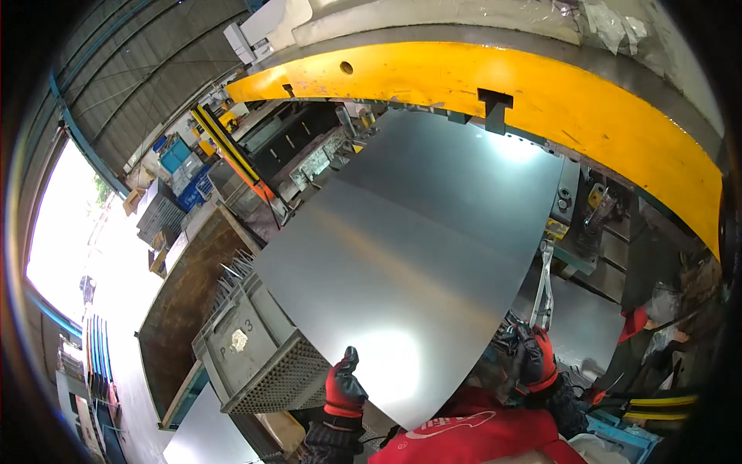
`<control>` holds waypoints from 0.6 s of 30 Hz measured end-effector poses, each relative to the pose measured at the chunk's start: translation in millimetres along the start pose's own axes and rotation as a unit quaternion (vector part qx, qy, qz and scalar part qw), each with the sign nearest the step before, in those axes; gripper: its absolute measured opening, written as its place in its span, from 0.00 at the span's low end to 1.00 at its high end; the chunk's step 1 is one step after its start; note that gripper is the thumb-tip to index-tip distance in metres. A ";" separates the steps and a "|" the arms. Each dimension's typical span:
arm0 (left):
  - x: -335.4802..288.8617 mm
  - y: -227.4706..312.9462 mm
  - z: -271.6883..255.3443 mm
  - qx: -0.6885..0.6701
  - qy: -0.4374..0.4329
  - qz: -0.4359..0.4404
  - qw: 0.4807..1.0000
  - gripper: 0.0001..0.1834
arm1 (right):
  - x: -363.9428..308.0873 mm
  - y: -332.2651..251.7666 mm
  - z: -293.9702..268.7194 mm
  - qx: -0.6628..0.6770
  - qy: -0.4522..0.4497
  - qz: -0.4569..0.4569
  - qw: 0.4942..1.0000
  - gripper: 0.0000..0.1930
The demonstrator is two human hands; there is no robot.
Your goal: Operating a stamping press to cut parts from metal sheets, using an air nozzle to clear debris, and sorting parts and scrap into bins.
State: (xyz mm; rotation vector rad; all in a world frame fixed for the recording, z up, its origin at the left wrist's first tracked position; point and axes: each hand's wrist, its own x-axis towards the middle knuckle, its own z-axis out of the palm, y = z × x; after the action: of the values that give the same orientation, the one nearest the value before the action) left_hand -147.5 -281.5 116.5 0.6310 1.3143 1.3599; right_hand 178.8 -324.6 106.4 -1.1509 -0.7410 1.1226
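Note:
A large grey metal sheet (402, 232) slants from under the yellow machine beam down toward my lap. Its near left edge is pinched by my left hand (345, 388), in a red and black glove, with the thumb on top and the fingers hidden below. By the sheet's right edge, my right hand (535, 360), gloved alike, is closed around the lower end of a long silvery two-armed metal tool (546, 284). The tool points up and away, toward the machine. Just how the right fingers wrap around it is partly hidden in the dark.
The yellow beam (417, 69) spans the far side above the sheet. At left stand a grey perforated crate (263, 348) and a rusty bin (189, 309). A black-and-yellow post (232, 151) rises behind them. Another flat sheet (583, 321) lies right of my right hand.

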 end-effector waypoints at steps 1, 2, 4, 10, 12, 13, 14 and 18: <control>-2.1 4.7 -2.8 -0.089 -0.036 -0.056 0.994 0.15 | -5.5 0.9 -1.3 0.029 -0.012 0.035 0.999 0.12; -4.8 7.0 -3.2 -0.116 -0.041 -0.074 0.990 0.14 | -8.0 2.3 -1.3 -0.018 -0.014 0.021 1.000 0.12; -10.8 9.6 -4.3 -0.170 -0.048 -0.106 0.978 0.12 | -12.7 3.2 -1.8 -0.122 -0.025 -0.015 0.992 0.11; -16.4 -2.8 -22.4 -0.067 0.038 -0.046 0.996 0.10 | -24.2 -3.1 -4.1 -0.245 -0.048 -0.147 0.957 0.11; -12.9 -8.0 -36.3 -0.120 0.026 -0.091 0.988 0.11 | -26.1 -3.3 -5.7 -0.264 -0.065 -0.113 0.956 0.12; -10.2 -8.6 -43.9 -0.183 0.033 -0.161 0.969 0.12 | -24.5 -1.1 -4.8 -0.228 -0.073 -0.087 0.967 0.13; -8.4 -8.9 -49.9 -0.203 0.022 -0.194 0.959 0.13 | -24.4 -0.1 -6.1 -0.219 -0.077 -0.056 0.971 0.13; -7.0 -3.9 -58.2 -0.148 0.028 -0.226 0.962 0.11 | -14.3 13.4 -5.6 0.083 -0.017 0.067 0.994 0.17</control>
State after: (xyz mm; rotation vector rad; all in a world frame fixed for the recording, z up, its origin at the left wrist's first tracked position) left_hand -197.1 -308.8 100.7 0.0773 1.1767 1.1645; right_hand 175.5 -339.9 93.3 -1.0551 -0.5912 1.2930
